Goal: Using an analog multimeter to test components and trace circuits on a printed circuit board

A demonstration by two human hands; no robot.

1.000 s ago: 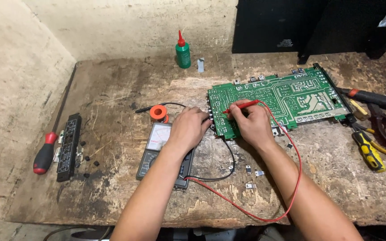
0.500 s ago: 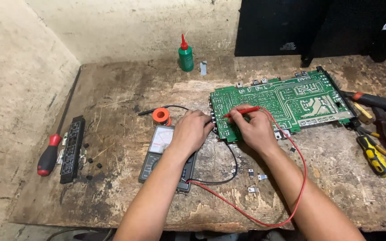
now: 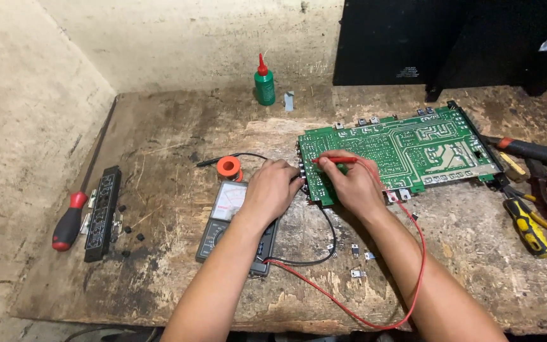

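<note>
Here, the green circuit board [image 3: 406,149] is lain flat under the right hand [image 3: 352,187], whose fingers are pinched on the red probe [image 3: 330,161], tip pressed at the board's left end. The left hand [image 3: 273,190] is curled at the board's edge, over the multimeter [image 3: 226,218]; a black probe is presumed held, though hidden. A slipped tip could bridge adjacent solder joints; the red lead [image 3: 375,304], looped beside the right forearm, could snag.
</note>
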